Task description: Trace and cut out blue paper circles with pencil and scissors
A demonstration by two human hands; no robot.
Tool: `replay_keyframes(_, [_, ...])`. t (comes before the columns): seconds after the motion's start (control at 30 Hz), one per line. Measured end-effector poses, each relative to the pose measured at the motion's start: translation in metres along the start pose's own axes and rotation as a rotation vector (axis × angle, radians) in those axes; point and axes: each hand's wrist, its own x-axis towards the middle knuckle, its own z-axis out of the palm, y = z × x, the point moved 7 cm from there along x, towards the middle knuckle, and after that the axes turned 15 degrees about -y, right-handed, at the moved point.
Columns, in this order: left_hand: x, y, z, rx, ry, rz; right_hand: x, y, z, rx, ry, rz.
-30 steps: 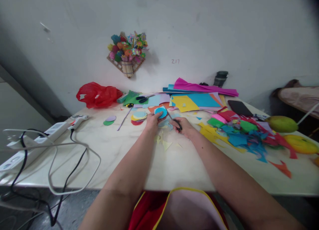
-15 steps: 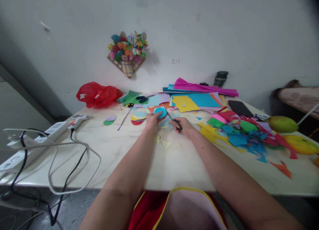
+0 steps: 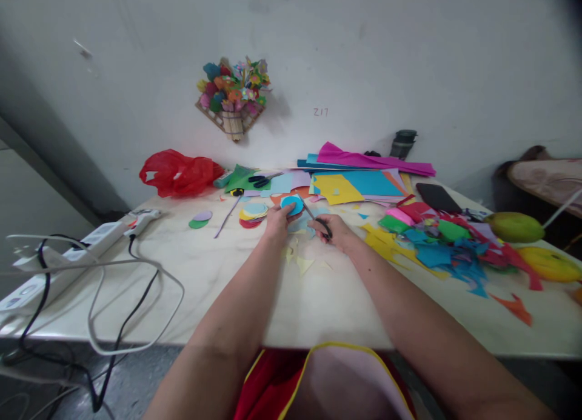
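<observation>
A round blue paper piece is pinched in my left hand, with paler paper showing at its edge. My right hand is closed around the dark handles of a pair of scissors, whose blades point up and left beside the blue circle. Just left of my left hand lies a stack of coloured paper circles. Pale yellow scraps rest on the table below my hands. Farther left are a purple circle and a green circle.
Coloured sheets and a second pair of scissors lie at the back. A red plastic bag, power strips and cables are on the left. Paper scraps, a dark phone and yellow-green fruit are on the right.
</observation>
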Motion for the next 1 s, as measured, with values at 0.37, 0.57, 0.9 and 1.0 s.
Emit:
replay_keyframes(0.37, [-0.0002,0.0001,-0.0006,-0.005,0.013,0.004,0.0053,0.0055,-0.0027,0.011,-0.002,-0.012])
replay_keyframes(0.57, [-0.0001,0.0002,-0.0014,-0.005,0.018,0.005,0.0056,0.0054,-0.0026,0.003,-0.003,-0.010])
replay_keyframes(0.9, [0.0011,-0.0003,-0.0034,0.001,0.021,0.017,0.0078,0.0073,-0.0024,0.001,-0.001,-0.015])
replay_keyframes(1.0, [0.0010,0.0001,-0.0034,0.002,0.029,0.019,0.0090,0.0087,-0.0032,0.006,-0.002,-0.015])
